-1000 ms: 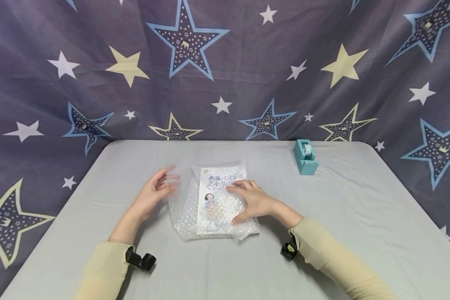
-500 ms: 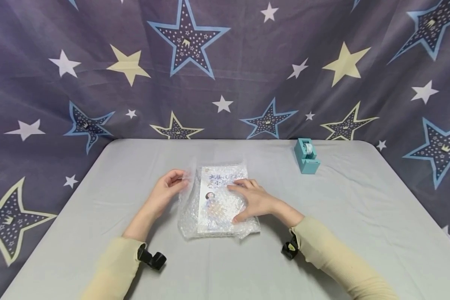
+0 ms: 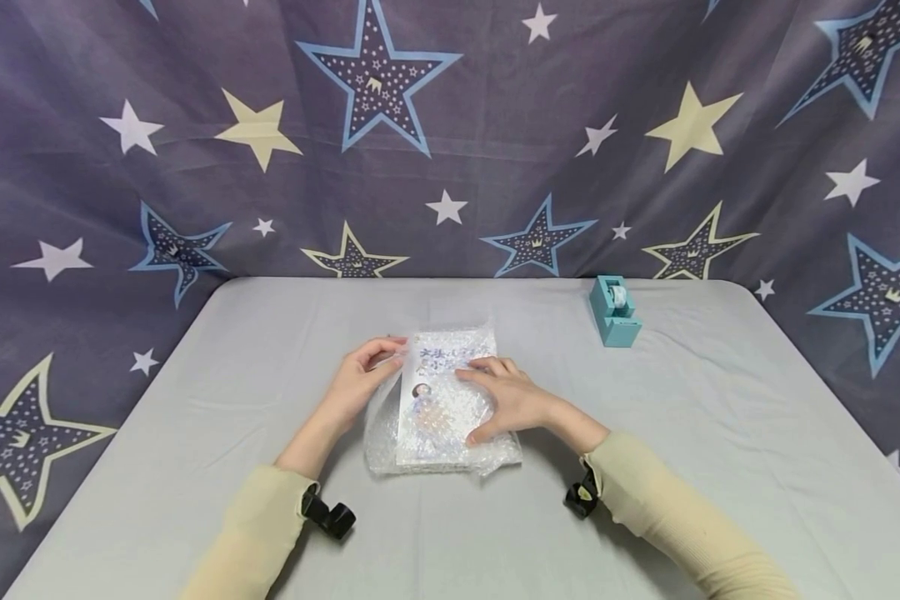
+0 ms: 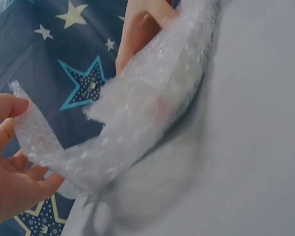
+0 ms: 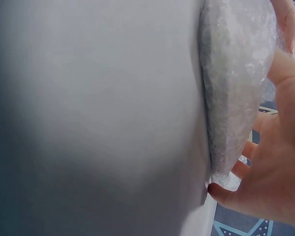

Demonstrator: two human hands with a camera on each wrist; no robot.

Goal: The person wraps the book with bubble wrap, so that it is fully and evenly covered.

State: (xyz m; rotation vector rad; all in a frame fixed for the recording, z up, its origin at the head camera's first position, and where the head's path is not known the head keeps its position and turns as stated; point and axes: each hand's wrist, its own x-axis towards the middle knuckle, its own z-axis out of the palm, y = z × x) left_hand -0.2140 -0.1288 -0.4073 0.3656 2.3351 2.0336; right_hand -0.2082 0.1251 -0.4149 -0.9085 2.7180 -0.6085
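Clear bubble wrap lies around one book mid-bench. Of your two hands, the left pinches one flap between thumb and fingers; the right, fingers spread wide, rests on top. One teal tape dispenser stands well apart, far right.

A dark, star-printed curtain hangs behind and beside a pale grey, apparently cloth-covered table.
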